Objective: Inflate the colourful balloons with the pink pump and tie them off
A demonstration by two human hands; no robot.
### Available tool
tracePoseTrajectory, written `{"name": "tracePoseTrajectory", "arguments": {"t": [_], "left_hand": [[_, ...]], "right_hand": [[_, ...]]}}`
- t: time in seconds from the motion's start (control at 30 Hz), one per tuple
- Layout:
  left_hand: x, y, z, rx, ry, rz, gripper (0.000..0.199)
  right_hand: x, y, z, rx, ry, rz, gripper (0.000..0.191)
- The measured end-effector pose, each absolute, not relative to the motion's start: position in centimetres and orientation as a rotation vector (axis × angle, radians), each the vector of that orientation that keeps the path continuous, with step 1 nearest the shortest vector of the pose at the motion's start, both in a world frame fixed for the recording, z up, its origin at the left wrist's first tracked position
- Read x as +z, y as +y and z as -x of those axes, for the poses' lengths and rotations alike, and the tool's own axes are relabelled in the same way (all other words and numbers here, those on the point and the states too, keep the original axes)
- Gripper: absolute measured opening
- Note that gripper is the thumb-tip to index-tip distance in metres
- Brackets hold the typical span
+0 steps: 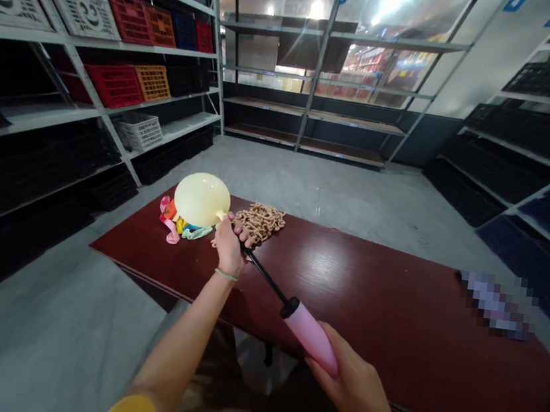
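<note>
A pale yellow balloon (202,198), partly or fully inflated, sits at the front end of a hand balloon pump (312,336). My left hand (230,247) is closed around that end of the pump, by the balloon's neck; its grip hides the nozzle. A black rod runs from there into the pink barrel, which my right hand (347,375) grips at the near end. Under and beside the balloon lie several uninflated balloons (172,228) in pink, orange, yellow, blue and mint. Just beyond my left hand is a heap of small tan, curled pieces (263,222).
The dark red table (347,275) stretches far to the right, where a blurred purplish item (493,305) lies. Metal shelves with plastic crates (119,83) stand at the left. More shelving (311,113) spans the back, and dark bins (515,162) line the right.
</note>
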State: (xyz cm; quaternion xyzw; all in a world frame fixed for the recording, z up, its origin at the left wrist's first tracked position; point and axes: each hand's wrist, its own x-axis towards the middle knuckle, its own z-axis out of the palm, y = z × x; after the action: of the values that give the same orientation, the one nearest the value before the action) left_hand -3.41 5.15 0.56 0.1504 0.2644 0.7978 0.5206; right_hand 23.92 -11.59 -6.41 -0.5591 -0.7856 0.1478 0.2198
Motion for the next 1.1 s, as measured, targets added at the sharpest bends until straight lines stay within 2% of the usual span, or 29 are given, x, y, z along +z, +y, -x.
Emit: {"name": "tracePoseTrajectory", "arguments": {"t": [0.43,0.87,1.1], "left_hand": [[-1.6,2.3,-1.3,1.750,0.708,-0.441,0.028],[-0.1,5.4,3.0,1.883,0.648,-0.360,0.022],[-0.6,5.0,1.6,1.884,0.657,-0.332,0.026]], "right_hand": [[-4.8,-7.9,-17.1,0.479,-2.101,1.649,0.049],[-6.9,-11.3,-24.5,0.487,-2.138,1.603,0.052],[-4.8,-9.2,-21.3,0.445,-2.130,1.678,0.048]]}}
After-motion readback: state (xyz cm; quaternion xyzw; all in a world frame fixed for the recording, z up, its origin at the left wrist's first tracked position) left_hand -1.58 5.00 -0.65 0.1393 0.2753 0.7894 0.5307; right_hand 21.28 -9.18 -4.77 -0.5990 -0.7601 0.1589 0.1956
